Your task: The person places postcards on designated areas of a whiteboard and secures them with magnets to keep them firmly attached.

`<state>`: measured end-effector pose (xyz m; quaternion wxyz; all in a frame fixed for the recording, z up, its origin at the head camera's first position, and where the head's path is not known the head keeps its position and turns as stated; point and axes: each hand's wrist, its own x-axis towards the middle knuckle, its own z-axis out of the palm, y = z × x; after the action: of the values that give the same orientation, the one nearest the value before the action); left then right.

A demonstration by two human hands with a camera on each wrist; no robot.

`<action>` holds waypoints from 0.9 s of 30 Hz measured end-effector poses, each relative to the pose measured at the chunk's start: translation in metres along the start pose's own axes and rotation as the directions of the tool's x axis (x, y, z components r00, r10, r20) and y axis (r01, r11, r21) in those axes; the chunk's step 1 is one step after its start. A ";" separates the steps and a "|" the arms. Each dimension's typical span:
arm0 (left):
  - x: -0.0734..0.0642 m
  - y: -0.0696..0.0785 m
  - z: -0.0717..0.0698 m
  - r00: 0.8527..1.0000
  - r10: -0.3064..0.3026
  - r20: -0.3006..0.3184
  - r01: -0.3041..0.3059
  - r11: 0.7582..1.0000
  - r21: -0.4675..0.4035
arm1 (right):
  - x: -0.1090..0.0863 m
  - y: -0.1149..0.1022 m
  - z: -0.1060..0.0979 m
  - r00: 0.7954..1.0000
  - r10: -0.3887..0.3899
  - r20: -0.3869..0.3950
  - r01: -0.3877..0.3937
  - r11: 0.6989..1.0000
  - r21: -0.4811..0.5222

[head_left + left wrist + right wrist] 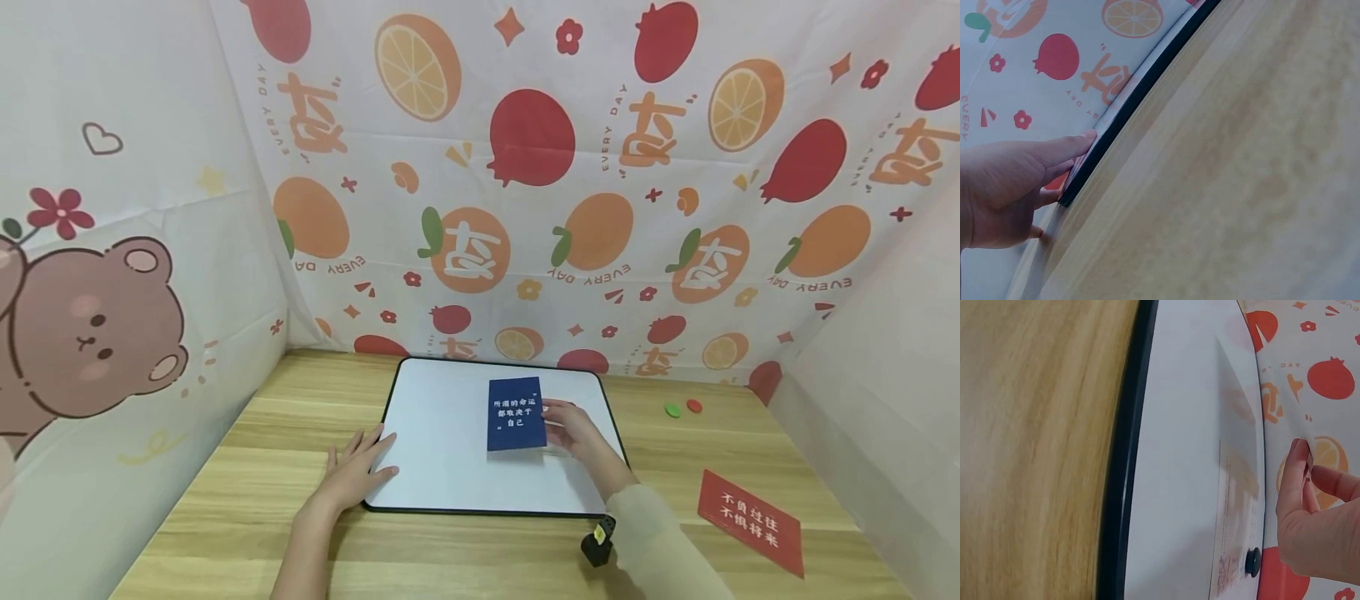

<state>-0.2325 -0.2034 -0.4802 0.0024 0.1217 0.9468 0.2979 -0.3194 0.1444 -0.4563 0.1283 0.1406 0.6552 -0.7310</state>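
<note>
Right hand (573,429) is pinching the blue card (516,415) by its right edge, over the whiteboard (442,442); left hand (349,477) is resting on the whiteboard's left edge, fingers spread apart. By judgement, the card is looking light, thin and easily creased, so a flat edge pinch is suiting it

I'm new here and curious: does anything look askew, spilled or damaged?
The red card lies askew right of the whiteboard, not square with it; the printed bear at left is sideways. No spill or damage shows.
</note>
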 end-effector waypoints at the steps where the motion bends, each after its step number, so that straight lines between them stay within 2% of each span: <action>1: 0.000 0.000 0.000 1.000 -0.002 0.001 0.002 1.000 0.000 | 0.000 0.000 0.001 1.000 -0.002 0.003 0.002 1.000 -0.006; 20: -0.001 0.002 -0.002 1.000 -0.002 0.009 0.002 1.000 0.012 | 0.000 0.005 0.016 1.000 0.020 -0.005 -0.020 1.000 -0.015; 27: -0.001 0.000 -0.002 1.000 -0.008 0.012 0.008 1.000 0.000 | 0.000 0.007 0.024 0.999 0.037 -0.035 -0.038 0.999 -0.039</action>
<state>-0.2313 -0.2046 -0.4790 0.0094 0.1198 0.9473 0.2971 -0.3183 0.1194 -0.4601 0.1336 0.1628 0.6688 -0.7130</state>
